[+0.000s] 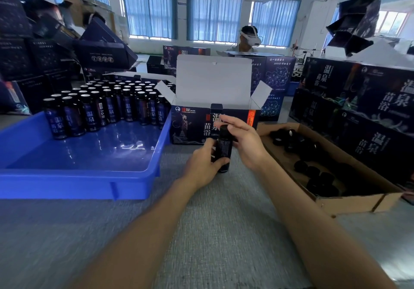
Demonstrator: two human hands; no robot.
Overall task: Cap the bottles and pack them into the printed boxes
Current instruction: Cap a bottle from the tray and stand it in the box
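Grey bench [201, 232] nearest. Bottle [225, 147] upright just before open printed box [190, 127]: left hand [205, 165] fingers wrapped round body, right hand [245, 145] fingers pinching top. Cap state hidden, label blurred; box interior out of sight.

1. Held bottle [224, 148]: the right hand [243, 140] is covering its top and the left hand [205, 165] is wrapping its lower label, so the cap's seating cannot be told.
2. Open printed box [190, 129]: the inside is lying out of sight; both hands are blocking the front print.
3. Shallow blue tray [78, 183]: the left side is running off the frame.
4. Loose black caps [318, 176] in the cardboard carton [349, 203]: these are blurring into one dark mass.
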